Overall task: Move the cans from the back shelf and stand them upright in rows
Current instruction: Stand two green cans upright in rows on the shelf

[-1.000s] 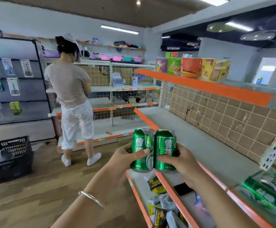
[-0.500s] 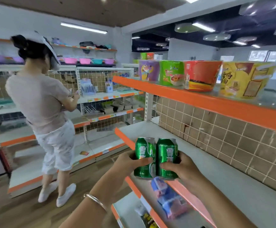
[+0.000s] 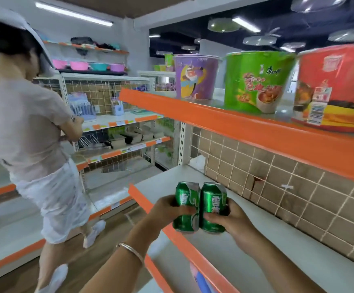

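Two green cans stand upright side by side in my hands, held above the front of a white shelf with an orange edge. My left hand grips the left can, thumb across its front. My right hand grips the right can in the same way. The two cans touch each other. Their bases hang just over the shelf's orange front strip; I cannot tell whether they touch it.
A person in a pale top and white shorts stands close on the left in the aisle. Large noodle tubs line the upper orange-edged shelf. A tiled back panel closes the shelf behind. Packets lie on the lower shelf.
The view has moved forward and left along the shelf; the person and the noodle tubs look nearer. Both hands keep the same hold on the cans, now over the shelf's left part.
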